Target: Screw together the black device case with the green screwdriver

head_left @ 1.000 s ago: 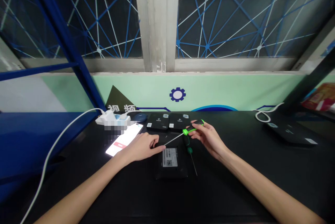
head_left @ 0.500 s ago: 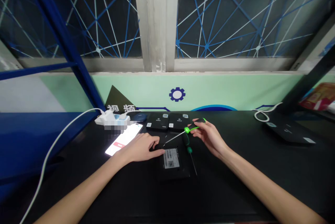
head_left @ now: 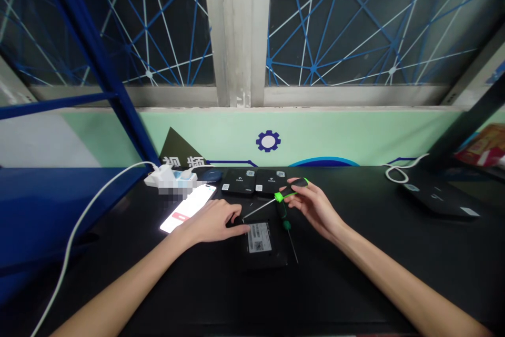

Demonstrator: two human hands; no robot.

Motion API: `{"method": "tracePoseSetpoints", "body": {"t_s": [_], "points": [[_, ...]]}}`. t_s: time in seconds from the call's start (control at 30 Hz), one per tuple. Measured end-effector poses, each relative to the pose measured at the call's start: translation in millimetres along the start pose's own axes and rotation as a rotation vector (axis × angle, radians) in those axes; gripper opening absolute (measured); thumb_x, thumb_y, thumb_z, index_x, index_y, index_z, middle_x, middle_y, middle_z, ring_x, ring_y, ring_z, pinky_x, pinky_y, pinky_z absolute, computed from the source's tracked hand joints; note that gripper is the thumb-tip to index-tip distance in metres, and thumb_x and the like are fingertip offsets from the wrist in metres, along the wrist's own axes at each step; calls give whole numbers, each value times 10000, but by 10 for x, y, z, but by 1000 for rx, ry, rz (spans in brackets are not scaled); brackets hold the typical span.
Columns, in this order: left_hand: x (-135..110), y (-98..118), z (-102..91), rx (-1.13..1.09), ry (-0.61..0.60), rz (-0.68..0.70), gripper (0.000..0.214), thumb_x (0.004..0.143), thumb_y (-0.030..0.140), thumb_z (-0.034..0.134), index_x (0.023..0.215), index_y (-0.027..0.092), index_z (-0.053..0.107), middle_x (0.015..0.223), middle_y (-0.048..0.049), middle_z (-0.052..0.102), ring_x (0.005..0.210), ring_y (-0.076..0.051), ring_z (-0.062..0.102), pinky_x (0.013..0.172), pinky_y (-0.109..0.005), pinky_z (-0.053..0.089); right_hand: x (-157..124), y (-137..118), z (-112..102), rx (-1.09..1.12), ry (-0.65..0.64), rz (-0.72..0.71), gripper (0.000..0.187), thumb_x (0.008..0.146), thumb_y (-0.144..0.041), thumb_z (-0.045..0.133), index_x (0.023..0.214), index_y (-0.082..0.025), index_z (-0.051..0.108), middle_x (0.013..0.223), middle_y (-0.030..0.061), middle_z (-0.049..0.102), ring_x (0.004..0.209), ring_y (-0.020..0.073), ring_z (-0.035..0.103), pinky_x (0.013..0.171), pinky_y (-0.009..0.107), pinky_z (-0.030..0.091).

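My right hand (head_left: 313,205) grips the black and green handle of a screwdriver (head_left: 276,198); its thin shaft slants down-left, with the tip at the far left corner of a flat black box (head_left: 262,258). That box lies on the black table and carries a white label (head_left: 259,237). My left hand (head_left: 215,221) lies flat on the box's left edge, fingers stretched out. A second screwdriver (head_left: 287,229) with a green collar rests on the table just right of the box.
A lit phone (head_left: 187,208) lies left of my left hand. Behind it sit a white power strip (head_left: 168,177) with a white cable, a dark mouse (head_left: 209,174) and two black boxes (head_left: 254,182). Another black device (head_left: 437,197) and coiled white cable (head_left: 396,173) are far right.
The screwdriver tip has crept slightly left along the box's far edge. My left hand holds its place on the box.
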State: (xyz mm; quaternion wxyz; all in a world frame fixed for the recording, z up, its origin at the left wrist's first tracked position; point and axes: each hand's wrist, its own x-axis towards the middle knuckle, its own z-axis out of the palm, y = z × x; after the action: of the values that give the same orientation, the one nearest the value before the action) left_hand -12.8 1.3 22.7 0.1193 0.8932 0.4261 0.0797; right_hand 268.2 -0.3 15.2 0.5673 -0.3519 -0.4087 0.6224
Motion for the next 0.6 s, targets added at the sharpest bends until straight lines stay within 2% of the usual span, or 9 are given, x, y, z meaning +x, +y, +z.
{"method": "tracePoseSetpoints", "body": {"t_s": [0.23, 0.6], "points": [[8, -14, 12, -11, -10, -2, 503, 910, 668, 481, 693, 215, 455, 563, 33, 491, 483, -141, 452, 499, -276, 235, -28, -30, 34, -11, -8, 4, 299, 758, -273, 796, 1007, -181, 660, 969, 70, 756, 732, 156, 716, 670, 251, 572], [2, -31, -7, -26, -25, 34, 411, 947, 547, 482, 709, 213, 459, 578, 36, 496, 496, -133, 444, 513, -281, 253, -26, -23, -6, -13, -25, 16, 247, 758, -231, 759, 981, -178, 666, 974, 77, 760, 715, 165, 713, 648, 263, 559]]}}
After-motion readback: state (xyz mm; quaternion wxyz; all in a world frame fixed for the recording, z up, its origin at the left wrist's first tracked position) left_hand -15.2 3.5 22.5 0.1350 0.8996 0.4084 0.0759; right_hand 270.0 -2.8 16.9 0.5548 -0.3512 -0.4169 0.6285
